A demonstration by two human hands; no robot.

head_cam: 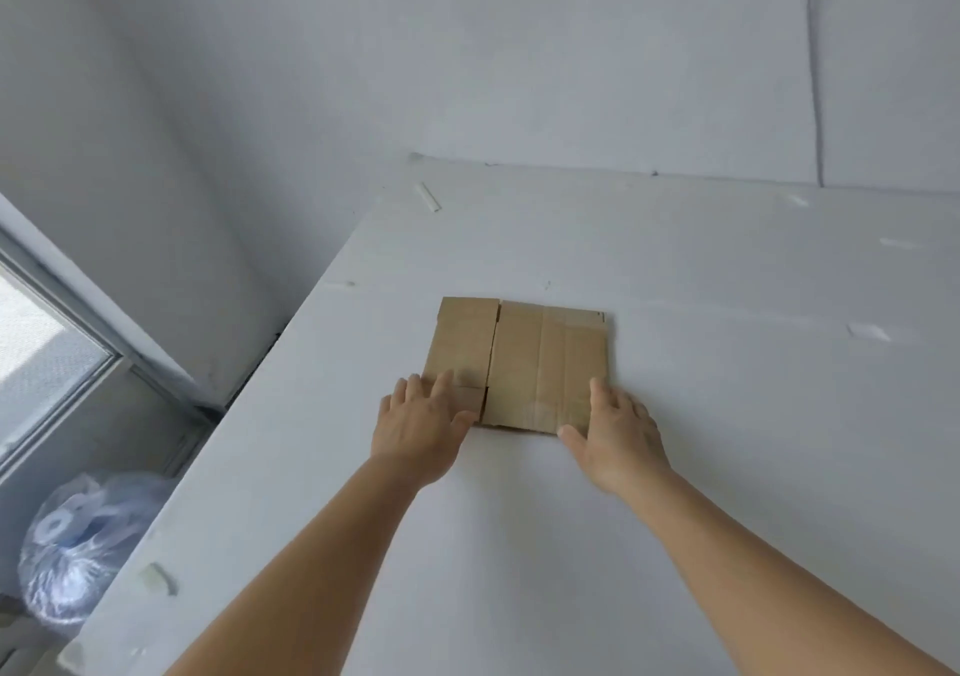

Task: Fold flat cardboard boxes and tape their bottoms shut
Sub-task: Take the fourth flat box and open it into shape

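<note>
A flat brown cardboard box (524,358) lies on the white table (675,467) in the middle of the head view, its flaps unfolded. My left hand (421,426) rests on the box's near left corner, fingers straight over the small flap. My right hand (615,436) touches the near right corner, with the fingers laid along the right edge and the thumb at the near edge. Neither hand grips the cardboard. No tape is in sight.
The table's left edge runs diagonally from far middle to near left. A clear plastic bag (78,545) sits on the floor below it, beside a window (47,358). White walls stand behind the table. Small scraps of tape (428,197) stick to the tabletop.
</note>
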